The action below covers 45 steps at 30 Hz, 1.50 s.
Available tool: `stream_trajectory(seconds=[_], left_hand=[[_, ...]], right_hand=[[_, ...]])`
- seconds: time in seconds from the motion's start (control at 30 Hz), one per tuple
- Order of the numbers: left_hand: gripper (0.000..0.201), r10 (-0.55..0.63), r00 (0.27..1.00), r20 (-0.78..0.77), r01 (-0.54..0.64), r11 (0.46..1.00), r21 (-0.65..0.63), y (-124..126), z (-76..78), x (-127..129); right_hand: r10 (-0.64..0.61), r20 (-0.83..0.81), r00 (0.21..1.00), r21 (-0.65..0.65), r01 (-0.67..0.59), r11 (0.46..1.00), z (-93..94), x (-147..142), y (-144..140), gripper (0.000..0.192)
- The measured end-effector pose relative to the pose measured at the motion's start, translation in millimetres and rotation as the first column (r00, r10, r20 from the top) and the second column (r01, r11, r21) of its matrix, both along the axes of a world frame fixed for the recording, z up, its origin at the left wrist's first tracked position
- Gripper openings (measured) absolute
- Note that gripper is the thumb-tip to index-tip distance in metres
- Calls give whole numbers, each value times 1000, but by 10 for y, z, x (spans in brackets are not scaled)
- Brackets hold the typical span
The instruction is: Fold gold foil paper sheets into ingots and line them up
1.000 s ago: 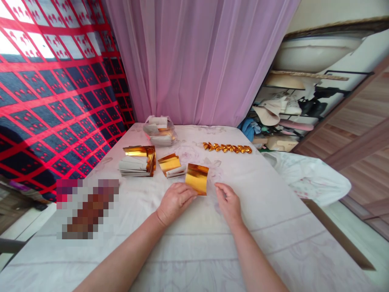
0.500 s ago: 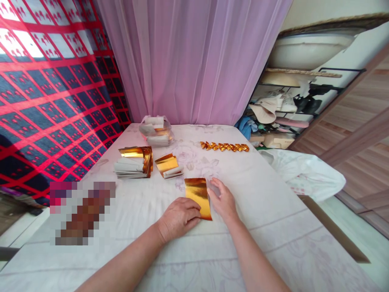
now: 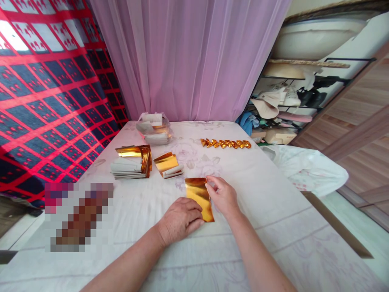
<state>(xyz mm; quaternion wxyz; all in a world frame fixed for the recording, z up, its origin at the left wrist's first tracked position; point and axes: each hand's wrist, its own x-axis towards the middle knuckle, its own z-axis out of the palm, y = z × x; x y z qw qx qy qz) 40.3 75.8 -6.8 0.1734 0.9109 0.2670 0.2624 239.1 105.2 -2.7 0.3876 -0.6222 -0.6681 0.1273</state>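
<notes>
A sheet of gold foil paper (image 3: 199,190) lies flat on the cloth in front of me. My left hand (image 3: 182,217) rests over its lower left part, fingers lying on the foil and thumb at the near edge. With thumb and index finger, my right hand (image 3: 223,195) pinches the sheet's upper right edge. Beyond the sheet sits a small pile of gold foil paper (image 3: 166,163), partly curled to show its pale back. Left of that stands a thicker stack of gold foil paper (image 3: 129,166). A row of folded gold foil pieces (image 3: 225,143) lies farther back on the right.
A clear plastic bag (image 3: 155,129) with more paper stands at the table's back left. The flowered tablecloth (image 3: 243,170) covers the table. A blurred patch (image 3: 82,219) hides something at left. A white plastic bag (image 3: 313,170) and a loaded shelf (image 3: 285,107) are at right.
My right hand has moved slightly up and inward, and its fingertips have closed on the sheet's upper right edge. The left hand stays on the foil. The view has shifted a little.
</notes>
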Motion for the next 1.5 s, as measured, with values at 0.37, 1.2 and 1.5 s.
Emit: stream_trajectory(seconds=[0.37, 1.2, 1.5], left_hand=[[11, 12, 1000, -11, -12, 1000, -3, -4, 4, 18], [21, 391, 919, -49, -377, 909, 181, 128, 53, -126], [20, 479, 876, -53, -470, 873, 132, 230, 56, -243]], right_hand=[[33, -111, 993, -25, -36, 999, 29, -57, 40, 39], [208, -440, 874, 16, -224, 975, 444, 5, -46, 20], [483, -262, 836, -199, -536, 820, 776, 235, -228, 20]])
